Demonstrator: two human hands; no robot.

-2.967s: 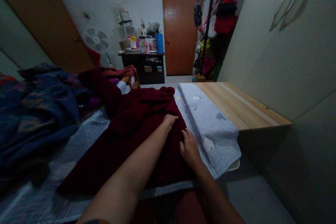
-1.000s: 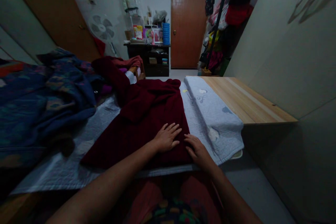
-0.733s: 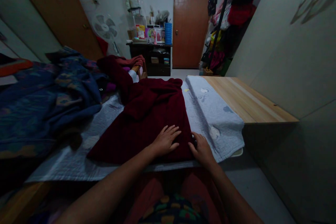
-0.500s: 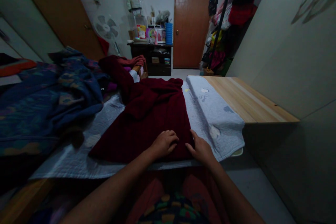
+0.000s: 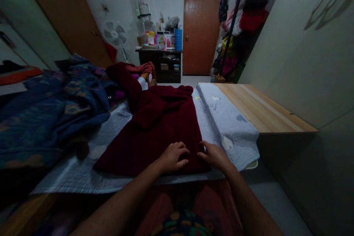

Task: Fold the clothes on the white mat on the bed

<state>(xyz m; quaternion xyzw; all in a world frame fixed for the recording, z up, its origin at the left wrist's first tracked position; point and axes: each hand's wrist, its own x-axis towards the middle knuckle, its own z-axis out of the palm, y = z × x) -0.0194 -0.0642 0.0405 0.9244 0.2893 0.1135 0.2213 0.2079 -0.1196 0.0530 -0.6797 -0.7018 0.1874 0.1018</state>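
A dark red garment (image 5: 160,129), soft and thick-looking, lies spread over a light grey quilted bed cover (image 5: 110,180). Its wide end is toward me and its far part is bunched in folds. My left hand (image 5: 173,157) rests on the near right part of the cloth, fingers slightly bent and thumb apart. At the garment's right edge is my right hand (image 5: 215,156), thumb and forefinger apart and touching the border of the cloth. No fabric shows pinched in either hand.
Blue patterned clothes (image 5: 83,99) are heaped on the left. A folded part of the grey cover lies right, beside a wooden board (image 5: 257,107). Farther back are a white fan (image 5: 114,34), a dark shelf (image 5: 159,66), a brown door (image 5: 203,25) and hanging bags (image 5: 253,18).
The whole view has tilted slightly, so things sit a little lower. My hands stay near the garment's right edge, with the left fingers spread a bit more.
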